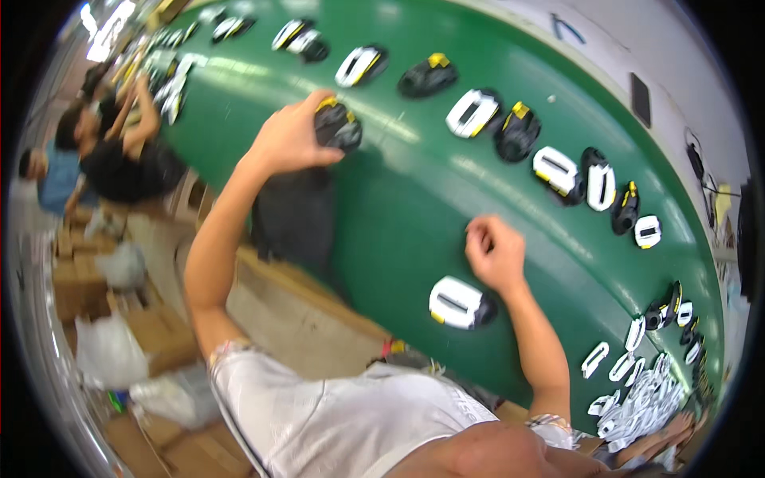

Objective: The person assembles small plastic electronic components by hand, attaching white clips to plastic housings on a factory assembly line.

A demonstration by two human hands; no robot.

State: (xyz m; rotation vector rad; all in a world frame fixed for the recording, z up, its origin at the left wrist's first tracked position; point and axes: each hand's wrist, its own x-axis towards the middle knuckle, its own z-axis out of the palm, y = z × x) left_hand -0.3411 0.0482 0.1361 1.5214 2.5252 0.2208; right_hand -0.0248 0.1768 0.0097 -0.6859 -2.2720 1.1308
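My left hand grips a rounded black plastic part with yellow pieces, thumb on the near side and fingers over the top. It is above the far left of the green table, beside the row of parts. My right hand is over the middle of the table with its fingers curled in. Whatever may be inside them is hidden. Just below that hand, apart from it, lies a part with a white slotted frame on a black body.
Several black, white and yellow parts line the far side of the green table. White frames are heaped at the lower right, near another person's hand. A dark object is under my left wrist. People work at left; boxes stand below.
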